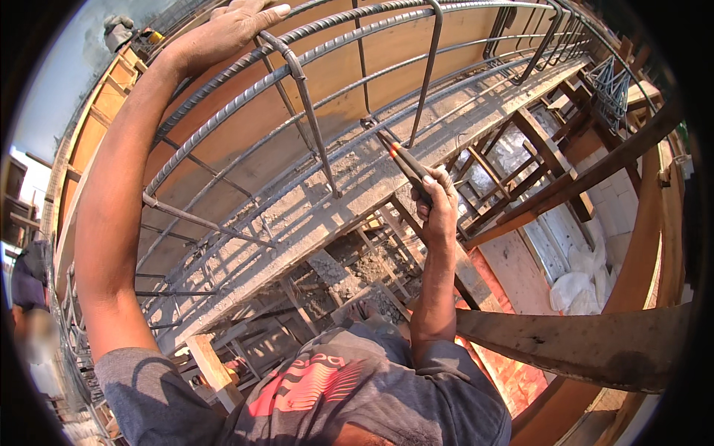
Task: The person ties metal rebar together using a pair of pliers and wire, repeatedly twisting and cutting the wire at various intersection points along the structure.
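My right hand (pixel 439 199) is wrapped around the handles of long dark pliers (pixel 405 162) with an orange mark on them. Their jaws reach a lower bar of the rebar cage, beside the bottom of a stirrup (pixel 427 82). At the upper left, my left hand (pixel 227 33) rests over the top of the cage, its thumb stretched out next to the thick ribbed top bar (pixel 216 89); the other fingers are partly hidden. Another bent stirrup (pixel 305 104) hooks over the top bars between my hands. Whether the jaws grip any wire is too small to tell.
An orange-brown formwork panel (pixel 327 78) stands behind the cage, above a concrete-dusted ledge (pixel 297 227). Below are timber props and open gaps. A wooden beam (pixel 573 346) juts in from the right. Stirrups (pixel 610 85) hang in a bundle at right; a person (pixel 31 279) is at far left.
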`<state>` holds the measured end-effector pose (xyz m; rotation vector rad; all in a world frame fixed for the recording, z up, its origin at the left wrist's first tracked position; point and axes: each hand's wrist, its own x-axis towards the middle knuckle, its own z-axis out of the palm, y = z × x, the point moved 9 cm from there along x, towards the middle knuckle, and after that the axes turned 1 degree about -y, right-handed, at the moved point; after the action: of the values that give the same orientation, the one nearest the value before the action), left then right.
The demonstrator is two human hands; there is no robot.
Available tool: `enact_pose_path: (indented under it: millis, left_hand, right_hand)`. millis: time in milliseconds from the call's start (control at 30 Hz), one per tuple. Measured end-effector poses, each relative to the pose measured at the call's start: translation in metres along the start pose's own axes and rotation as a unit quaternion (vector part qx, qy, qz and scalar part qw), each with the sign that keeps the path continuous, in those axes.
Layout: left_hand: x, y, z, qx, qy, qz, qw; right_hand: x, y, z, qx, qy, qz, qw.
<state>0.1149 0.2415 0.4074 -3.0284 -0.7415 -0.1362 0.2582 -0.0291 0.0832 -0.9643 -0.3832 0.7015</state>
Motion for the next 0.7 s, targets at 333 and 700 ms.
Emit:
enact_pose_path:
  millis: [333, 700]
  left_hand:
    - [-0.002, 0.001, -0.003, -0.055, 0.081, 0.038, 0.994]
    - [-0.004, -0.013, -0.001, 0.019, 0.105, 0.002, 0.994]
  right_hand:
    - [0.063, 0.028, 0.037, -0.077, 0.077, -0.056, 0.992]
    - [-0.068, -0.045, -0.009, -0.123, -0.008, 0.024, 0.992]
